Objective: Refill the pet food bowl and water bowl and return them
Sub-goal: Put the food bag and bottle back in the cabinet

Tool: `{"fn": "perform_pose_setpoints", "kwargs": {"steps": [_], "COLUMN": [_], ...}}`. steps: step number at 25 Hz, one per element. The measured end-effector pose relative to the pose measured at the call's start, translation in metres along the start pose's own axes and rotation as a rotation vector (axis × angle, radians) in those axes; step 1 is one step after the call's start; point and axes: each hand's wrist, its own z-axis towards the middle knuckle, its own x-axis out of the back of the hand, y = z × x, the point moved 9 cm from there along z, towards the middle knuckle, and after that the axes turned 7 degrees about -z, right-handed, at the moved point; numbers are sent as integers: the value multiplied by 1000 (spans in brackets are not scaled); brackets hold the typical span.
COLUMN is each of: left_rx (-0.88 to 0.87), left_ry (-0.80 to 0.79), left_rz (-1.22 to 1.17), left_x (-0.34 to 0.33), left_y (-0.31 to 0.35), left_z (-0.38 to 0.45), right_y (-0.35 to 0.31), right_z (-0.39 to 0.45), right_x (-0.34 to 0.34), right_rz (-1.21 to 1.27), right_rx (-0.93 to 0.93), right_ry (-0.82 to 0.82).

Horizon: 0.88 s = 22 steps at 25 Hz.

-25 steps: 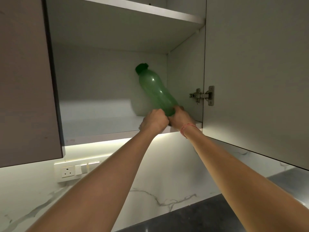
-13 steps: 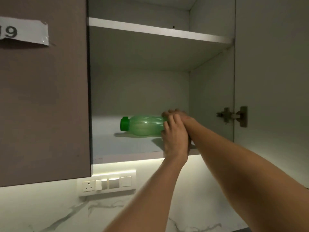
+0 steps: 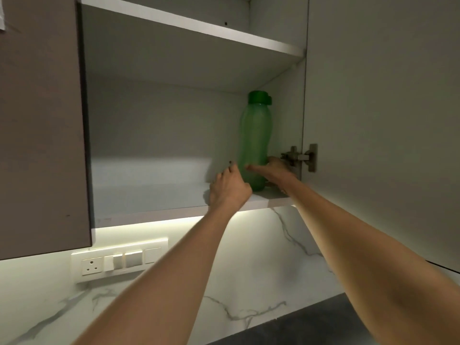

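Observation:
A translucent green water bottle (image 3: 255,140) with a green cap stands upright on the lower shelf (image 3: 154,195) of an open wall cabinet, close to the right wall. My right hand (image 3: 277,170) wraps its lower part from the right, thumb across the front. My left hand (image 3: 229,189) is just left of the bottle's base, loosely curled with one finger raised beside the bottle; it does not grip it. No pet bowls are in view.
The cabinet door (image 3: 383,120) hangs open at right on a metal hinge (image 3: 300,156). A closed brown door (image 3: 39,120) is at left. An upper shelf (image 3: 189,23) sits above. A socket and switch panel (image 3: 119,260) is on the marble backsplash, with a dark counter (image 3: 311,327) below.
The bottle went from tilted, to lying on its side on the shelf, to standing upright at the shelf's right end. My left hand has come off it.

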Motion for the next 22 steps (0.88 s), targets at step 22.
{"fn": "perform_pose_setpoints", "kwargs": {"steps": [22], "left_rx": [-404], "left_ry": [87], "left_rz": [555], "left_x": [-22], "left_y": [10], "left_z": [-68], "right_y": [146], "right_z": [-219], "right_x": [83], "right_rz": [952], "right_rx": [-89], "right_ry": [496]}}
